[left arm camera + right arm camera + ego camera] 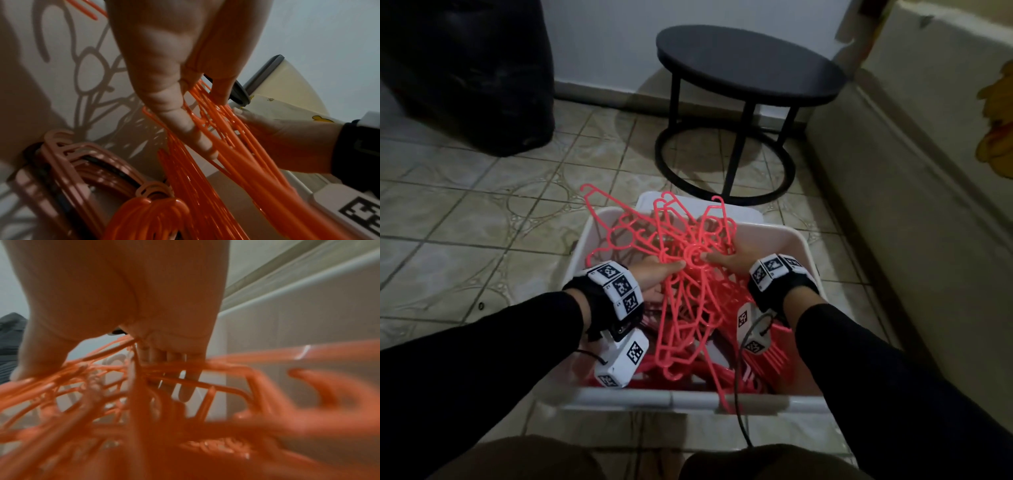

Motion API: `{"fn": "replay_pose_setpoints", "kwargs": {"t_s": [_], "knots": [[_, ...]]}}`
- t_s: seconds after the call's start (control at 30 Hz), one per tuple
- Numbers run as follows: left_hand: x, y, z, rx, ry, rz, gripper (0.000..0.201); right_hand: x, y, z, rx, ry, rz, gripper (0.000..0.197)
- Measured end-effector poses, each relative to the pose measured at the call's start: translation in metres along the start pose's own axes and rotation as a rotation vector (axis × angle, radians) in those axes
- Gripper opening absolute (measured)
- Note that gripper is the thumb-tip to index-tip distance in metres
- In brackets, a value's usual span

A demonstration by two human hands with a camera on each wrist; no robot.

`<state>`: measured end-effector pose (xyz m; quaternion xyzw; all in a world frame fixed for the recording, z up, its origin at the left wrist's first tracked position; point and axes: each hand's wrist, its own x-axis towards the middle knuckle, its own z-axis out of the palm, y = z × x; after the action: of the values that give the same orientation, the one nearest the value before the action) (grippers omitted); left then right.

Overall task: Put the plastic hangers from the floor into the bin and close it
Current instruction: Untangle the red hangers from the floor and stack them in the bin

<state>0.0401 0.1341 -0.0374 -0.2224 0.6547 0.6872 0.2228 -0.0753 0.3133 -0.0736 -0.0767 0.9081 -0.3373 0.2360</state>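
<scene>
Two hands work one tangled bundle of hangers (pixel 690 274) over the open bin (pixel 799 246). Left hand (pixel 657 277) grips the bundle from its side, thumb on top and fingers (pixel 185 126) laid along the strands; right hand (pixel 732 255) clamps the opposite side, fingers (pixel 185 386) threaded through the bars. The hands sit close together, the bundle between them. The bundle is partly down in the bin, with several hooks fanned up and out past the far rim. More hangers lie under it on the bin floor, a paler stack among them (pixel 68 159). Risks, as judged: the splayed hooks could catch on the rim or on each other, so the bundle would not settle; any hooks left proud of the rim would likely stop the lid seating; a wrist cable (pixel 736 394) trailing through the pile may snag on a hook. Counts: one bin; what looks like its white lid (pixel 743 214) lies just behind it, though that cannot be confirmed; hangers too interlocked to count, well over ten; no hangers show on the visible floor (pixel 482 219); one round black table (pixel 750 61) and one black bag (pixel 465 68) stand well apart.
</scene>
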Motion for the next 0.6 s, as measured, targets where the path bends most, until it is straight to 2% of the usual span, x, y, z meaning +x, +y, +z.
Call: {"fn": "replay_pose_setpoints", "kwargs": {"t_s": [0.1, 0.17, 0.23, 0.3, 0.37, 0.5, 0.6], "knots": [[-0.004, 0.0, 0.006, 0.015, -0.032, -0.061, 0.024, -0.001, 0.003, -0.003, -0.101, -0.008, -0.016, 0.122], [-0.005, -0.004, 0.007, 0.087, -0.048, -0.151, 0.036, 0.002, 0.011, -0.002, -0.081, -0.042, 0.001, 0.121], [-0.007, -0.007, 0.008, 0.18, -0.067, -0.213, 0.045, -0.009, 0.006, -0.002, -0.114, -0.053, 0.013, 0.108], [-0.007, -0.008, 0.009, 0.331, -0.056, -0.235, 0.053, -0.026, -0.005, -0.002, -0.106, -0.025, -0.002, 0.075], [-0.01, -0.007, 0.011, 0.619, -0.018, -0.21, 0.056, -0.032, -0.007, 0.005, -0.125, -0.026, -0.016, 0.047], [-0.006, -0.006, -0.003, 0.986, 0.06, -0.078, 0.053, -0.029, -0.001, 0.02, -0.253, 0.003, -0.082, 0.065], [-0.011, -0.001, -0.016, 1.107, 0.067, -0.017, 0.043, -0.042, -0.014, 0.017, -0.287, -0.027, -0.117, 0.055]]}}
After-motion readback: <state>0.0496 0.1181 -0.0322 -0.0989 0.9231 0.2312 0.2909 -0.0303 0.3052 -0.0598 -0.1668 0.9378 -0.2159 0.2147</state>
